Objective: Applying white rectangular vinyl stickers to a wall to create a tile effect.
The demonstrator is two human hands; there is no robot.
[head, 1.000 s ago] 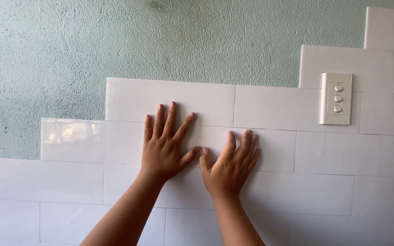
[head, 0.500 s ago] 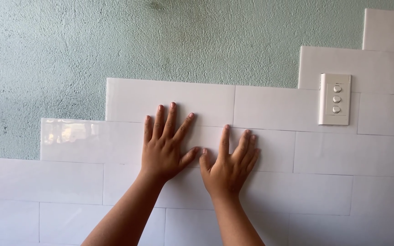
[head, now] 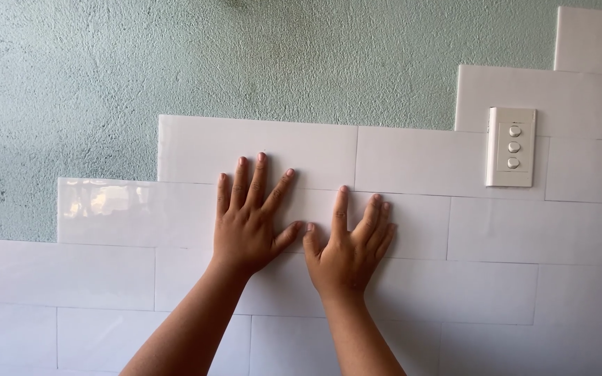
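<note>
Left hand (head: 245, 226) and right hand (head: 346, 254) lie flat, fingers spread wide, on a white wall tile (head: 412, 219); uneven pressure could likely skew its joints.

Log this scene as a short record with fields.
setting: white tiles laid in stepped rows on a rough green wall
left hand: flat on the tiles, fingers spread
right hand: flat on the tiles beside it, thumbs nearly touching
glossy tile: left of the hands, end of its row
switch plate: upper right, three round buttons
held items: none
</note>
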